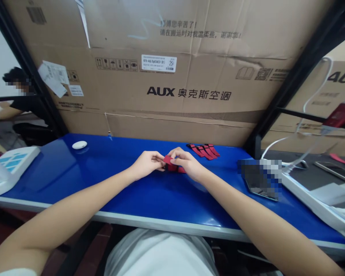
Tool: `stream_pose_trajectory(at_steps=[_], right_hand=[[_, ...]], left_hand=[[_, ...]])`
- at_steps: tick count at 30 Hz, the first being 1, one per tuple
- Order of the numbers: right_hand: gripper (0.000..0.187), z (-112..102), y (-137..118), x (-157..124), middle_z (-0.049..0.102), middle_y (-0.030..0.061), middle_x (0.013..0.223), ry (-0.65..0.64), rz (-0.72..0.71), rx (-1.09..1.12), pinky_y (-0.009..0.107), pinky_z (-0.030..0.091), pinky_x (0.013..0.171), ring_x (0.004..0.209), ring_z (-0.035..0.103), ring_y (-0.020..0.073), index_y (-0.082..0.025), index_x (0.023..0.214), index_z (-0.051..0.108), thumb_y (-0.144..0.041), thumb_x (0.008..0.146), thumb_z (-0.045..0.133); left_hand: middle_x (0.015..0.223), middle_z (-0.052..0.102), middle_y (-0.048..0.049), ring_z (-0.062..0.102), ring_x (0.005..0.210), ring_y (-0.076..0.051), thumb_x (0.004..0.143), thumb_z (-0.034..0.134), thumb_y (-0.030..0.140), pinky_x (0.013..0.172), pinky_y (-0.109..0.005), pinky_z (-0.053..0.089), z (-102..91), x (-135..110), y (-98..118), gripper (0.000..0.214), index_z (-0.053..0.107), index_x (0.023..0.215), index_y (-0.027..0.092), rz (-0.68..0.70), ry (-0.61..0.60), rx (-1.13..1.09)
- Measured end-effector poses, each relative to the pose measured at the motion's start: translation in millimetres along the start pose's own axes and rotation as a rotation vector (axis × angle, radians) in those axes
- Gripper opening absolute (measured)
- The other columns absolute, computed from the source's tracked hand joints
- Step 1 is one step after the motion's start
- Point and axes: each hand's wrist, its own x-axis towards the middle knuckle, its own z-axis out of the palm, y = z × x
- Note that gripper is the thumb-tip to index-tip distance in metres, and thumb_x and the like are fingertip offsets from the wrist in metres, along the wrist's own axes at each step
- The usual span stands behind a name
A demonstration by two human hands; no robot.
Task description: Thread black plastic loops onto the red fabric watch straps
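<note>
Over the middle of the blue table (126, 203), a red strap (169, 160) with a dark part at its left is between my two hands. My left hand (148, 165) is closed at the strap's dark left part, thumb and fingers pinched together. My right hand (186, 163) is closed on the red part, with its thumb across the front. A bit of red shows below the right fingers. Just beyond the right hand lie several red straps (204, 150) with black ends, side by side in a small group.
A white oval object (79, 145) lies at the back left. A white tray with blue patches (14, 163) stands at the left edge. At right are a phone (261, 184) and a white tray (313, 203) with cables. A cardboard wall (126, 92) stands behind; a person (28, 99) sits far left.
</note>
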Motion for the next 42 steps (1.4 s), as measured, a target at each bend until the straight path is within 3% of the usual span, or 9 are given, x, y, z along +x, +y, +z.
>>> stream_pose_trajectory(at_steps=[4,8,22,27,29,32,36,38,42], right_hand=[[0.013,-2.1,-1.9,-0.6,0.052,0.0031,0.088,-0.018,-0.014,-0.313,0.033,0.040,0.082,0.083,0.051,0.0164,-0.019,0.062,0.050,-0.022,0.073,0.058],[0.017,1.8,-1.9,-2.2,0.050,0.0022,0.082,-0.025,-0.004,-0.379,0.030,0.041,0.072,0.074,0.050,0.0143,-0.019,0.063,0.050,-0.027,0.076,0.058],[0.017,3.9,-0.4,-1.3,0.053,0.0016,0.077,0.005,0.126,-0.283,0.028,0.041,0.063,0.067,0.050,0.0128,-0.018,0.061,0.053,-0.027,0.074,0.060],[0.024,1.4,-2.0,-1.2,0.059,-0.0001,0.068,-0.028,0.205,0.073,0.031,0.046,0.063,0.062,0.056,0.0147,-0.019,0.083,0.051,-0.035,0.074,0.066],[0.023,-6.2,1.7,0.6,0.060,0.0011,0.072,-0.002,0.169,0.095,0.034,0.048,0.068,0.065,0.059,0.0162,-0.019,0.090,0.051,-0.034,0.077,0.063],[0.016,-24.1,14.0,3.4,0.058,0.0055,0.090,0.104,0.029,-0.263,0.038,0.047,0.080,0.080,0.058,0.0186,-0.019,0.093,0.057,-0.021,0.077,0.057],[0.039,-42.9,32.4,4.6,0.049,0.0110,0.115,0.069,0.010,-0.682,0.044,0.037,0.099,0.112,0.047,0.0260,-0.023,0.111,0.062,-0.009,0.075,0.055],[0.037,-46.6,37.6,5.3,0.049,0.0125,0.116,0.047,0.097,-0.779,0.046,0.037,0.098,0.112,0.046,0.0285,-0.023,0.111,0.063,-0.012,0.076,0.058],[0.008,-50.3,40.8,8.3,0.056,0.0102,0.095,0.075,0.217,-0.839,0.040,0.042,0.083,0.091,0.052,0.0248,-0.019,0.085,0.064,-0.021,0.078,0.063]], left_hand=[[0.078,0.072,-0.0074,0.071,0.071,-0.020,0.073,0.071,0.020,0.070,-0.034,0.060,0.1,-1.2,-2.0,0.017,0.069,0.089,0.012,0.128,0.045,0.224],[0.079,0.072,-0.0072,0.071,0.071,-0.020,0.077,0.065,0.019,0.069,-0.033,0.059,1.7,-4.0,-1.5,0.016,0.069,0.091,0.013,0.167,0.051,0.339],[0.087,0.071,-0.0076,0.070,0.079,-0.020,0.079,0.065,0.022,0.069,-0.033,0.061,6.1,-7.1,3.8,0.016,0.070,0.091,0.013,0.167,0.037,0.219],[0.092,0.072,-0.0102,0.070,0.082,-0.021,0.075,0.074,0.030,0.079,-0.039,0.058,1.6,-2.9,3.8,0.031,0.069,0.098,0.011,0.115,-0.046,0.083],[0.093,0.073,-0.0105,0.070,0.083,-0.021,0.072,0.077,0.031,0.083,-0.039,0.057,-0.7,-0.8,2.7,0.035,0.068,0.100,0.011,0.100,-0.069,0.049],[0.088,0.073,-0.0094,0.069,0.080,-0.019,0.069,0.080,0.031,0.083,-0.038,0.056,-4.9,0.4,4.8,0.036,0.068,0.096,0.012,0.085,-0.057,0.039],[0.086,0.073,-0.0090,0.068,0.076,-0.018,0.069,0.079,0.031,0.080,-0.035,0.055,-12.0,-1.2,13.1,0.034,0.068,0.095,0.012,0.080,-0.093,0.073],[0.086,0.073,-0.0092,0.067,0.076,-0.017,0.071,0.078,0.032,0.078,-0.034,0.055,-16.7,-1.6,15.9,0.034,0.067,0.095,0.011,0.084,-0.128,0.097],[0.085,0.071,-0.0082,0.067,0.074,-0.018,0.074,0.074,0.034,0.075,-0.034,0.055,-28.6,2.3,13.9,0.031,0.068,0.096,0.012,0.096,-0.086,0.218]])
